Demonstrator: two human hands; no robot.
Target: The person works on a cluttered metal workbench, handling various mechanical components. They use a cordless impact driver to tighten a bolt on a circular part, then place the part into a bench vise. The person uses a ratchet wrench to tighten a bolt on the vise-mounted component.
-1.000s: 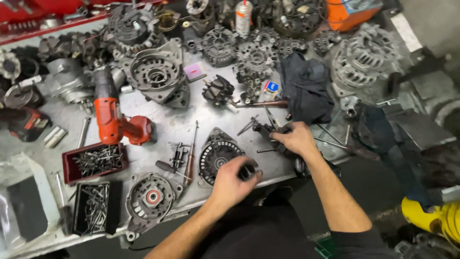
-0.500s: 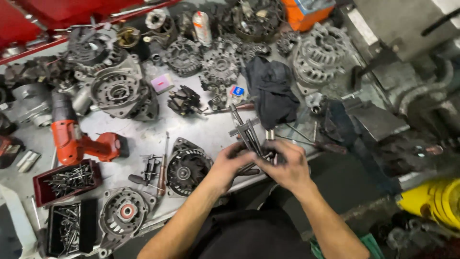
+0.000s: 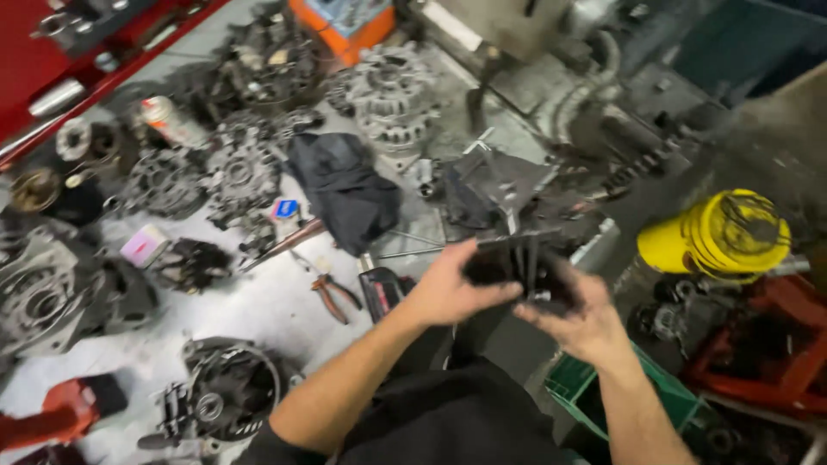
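Observation:
Both my hands hold one dark metal part with several long prongs [image 3: 517, 263], raised off the bench near its right end. My left hand [image 3: 448, 288] grips its left side with the thumb on top. My right hand [image 3: 581, 319] cups it from below and from the right. The picture is blurred, so the part's exact shape is unclear. Below my left arm an opened alternator housing [image 3: 226, 392] lies on the grey workbench [image 3: 267, 306].
Pliers with orange handles [image 3: 332, 294] and a small dark box [image 3: 382, 291] lie close to my left forearm. A black cloth [image 3: 345, 194], several alternator housings [image 3: 392, 99] and a spray can [image 3: 168, 120] crowd the back. A yellow canister [image 3: 719, 232] and green crate [image 3: 633, 396] stand right of the bench.
My hands have lifted the pronged part off the bench and carried it to the right. My view has swung right, and the red drill has slid to the lower left corner.

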